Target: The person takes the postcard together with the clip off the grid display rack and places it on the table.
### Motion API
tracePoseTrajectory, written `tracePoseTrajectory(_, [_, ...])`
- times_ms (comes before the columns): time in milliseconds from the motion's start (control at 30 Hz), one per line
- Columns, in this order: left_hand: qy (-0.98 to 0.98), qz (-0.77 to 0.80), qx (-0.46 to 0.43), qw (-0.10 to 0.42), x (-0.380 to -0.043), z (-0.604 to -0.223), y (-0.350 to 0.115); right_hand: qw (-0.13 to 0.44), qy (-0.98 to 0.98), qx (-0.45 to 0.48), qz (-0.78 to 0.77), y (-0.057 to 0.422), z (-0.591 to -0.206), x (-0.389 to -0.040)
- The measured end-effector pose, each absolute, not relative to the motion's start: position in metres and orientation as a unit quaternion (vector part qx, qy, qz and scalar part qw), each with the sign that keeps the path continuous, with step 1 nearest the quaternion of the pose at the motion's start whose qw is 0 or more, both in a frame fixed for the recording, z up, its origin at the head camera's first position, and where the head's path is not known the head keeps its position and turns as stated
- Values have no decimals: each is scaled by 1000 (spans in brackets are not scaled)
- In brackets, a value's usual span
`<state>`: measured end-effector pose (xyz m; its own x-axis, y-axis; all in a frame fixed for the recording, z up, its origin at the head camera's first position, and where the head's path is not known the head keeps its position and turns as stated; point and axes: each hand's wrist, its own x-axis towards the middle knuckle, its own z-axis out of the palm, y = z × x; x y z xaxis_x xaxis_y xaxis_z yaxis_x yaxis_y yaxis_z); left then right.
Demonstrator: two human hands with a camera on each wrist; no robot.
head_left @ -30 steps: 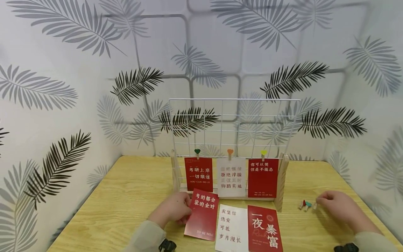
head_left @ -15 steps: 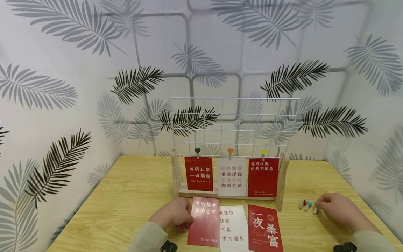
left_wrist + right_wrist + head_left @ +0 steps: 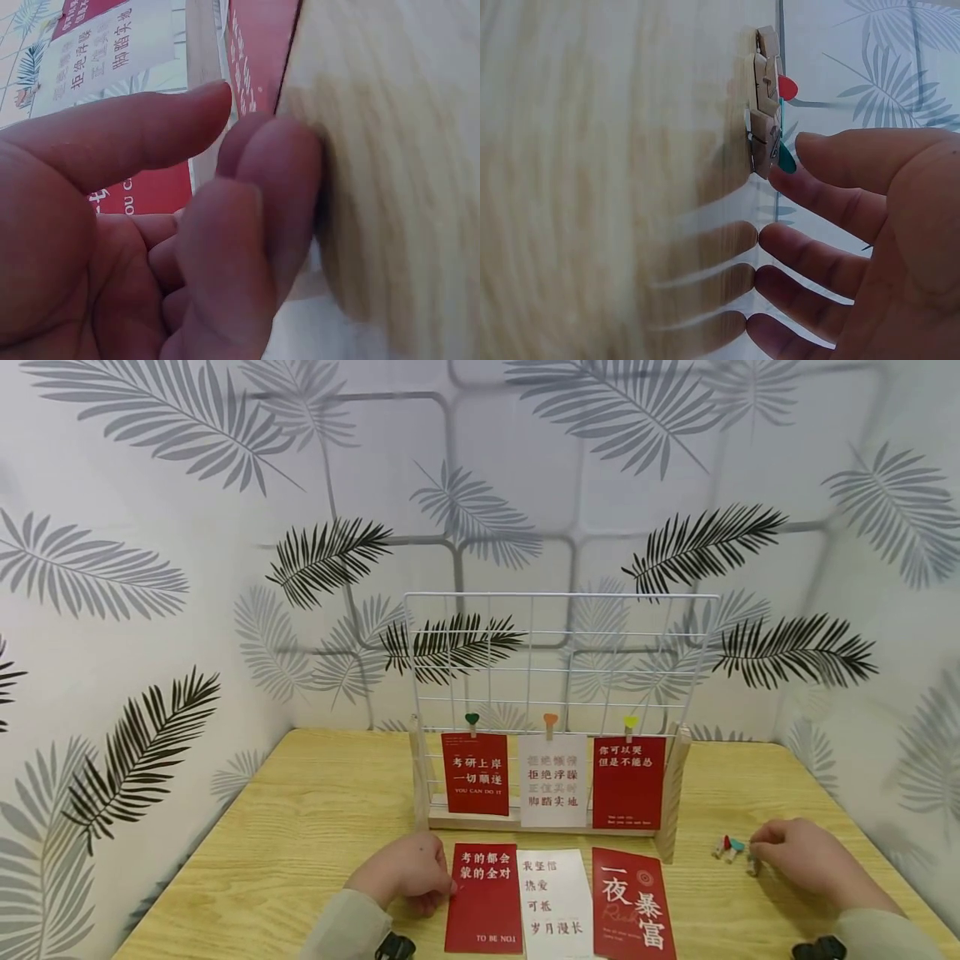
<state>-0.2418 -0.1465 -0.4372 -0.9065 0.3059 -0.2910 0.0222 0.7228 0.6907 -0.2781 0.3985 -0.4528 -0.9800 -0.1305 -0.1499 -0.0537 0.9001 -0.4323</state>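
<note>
In the head view my left hand (image 3: 408,874) is at the left edge of a red card (image 3: 483,900) lying flat on the table. The left wrist view shows the thumb apart from the bent fingers, nothing pinched between them. A white card (image 3: 555,902) and another red card (image 3: 633,906) lie to its right. My right hand (image 3: 802,860) rests with fingertips on the wood beside small wooden clothespins (image 3: 727,849) with heart tops. From the right wrist view, its thumb and fingers are spread around the nearest clothespin (image 3: 762,142), by a teal heart, without gripping it.
A white wire grid rack (image 3: 562,668) on a wooden stand (image 3: 673,793) is behind the cards. Three cards hang on it: red (image 3: 477,775), white (image 3: 552,785) and red (image 3: 628,789), under green, orange and yellow heart clips. Patterned wall covering surrounds the table (image 3: 300,827).
The left red card came away from the rack's base toward me, straightened, and now lies flat beside the white one, which shifted right. The left hand's pinch on it has loosened. The right hand barely moved.
</note>
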Motion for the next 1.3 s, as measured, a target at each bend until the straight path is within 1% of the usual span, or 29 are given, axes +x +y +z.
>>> tracePoseTrajectory(167, [921,340,103,160,-245,-436,-145,66,971,-47,-226,398,-451,-279])
tracePoseTrajectory(267, [922,346,110,136,-248,-436,-142,34,972,-54,-225,397,-449,-279])
tracePoseTrajectory(367, [917,362,107,125,-250,-437,-139,-1,974,-64,-219,393,-450,-278])
tracePoseTrajectory(500, [916,372,102,108,-253,-437,-137,-32,973,-64,-217,384,-448,-276])
tracePoseTrajectory(733, [907,393,123,89,-255,-432,-131,-96,961,-74,-249,362,-429,-267])
tracePoseTrajectory(867, [912,386,126,65,-256,-428,-126,-129,953,-90,-261,352,-420,-266])
tracePoseTrajectory(1100, [913,388,124,27,-257,-423,-117,-166,935,-108,-292,336,-402,-263])
tracePoseTrajectory(1300, [903,411,128,3,-259,-419,-109,-225,918,-109,-308,325,-387,-261])
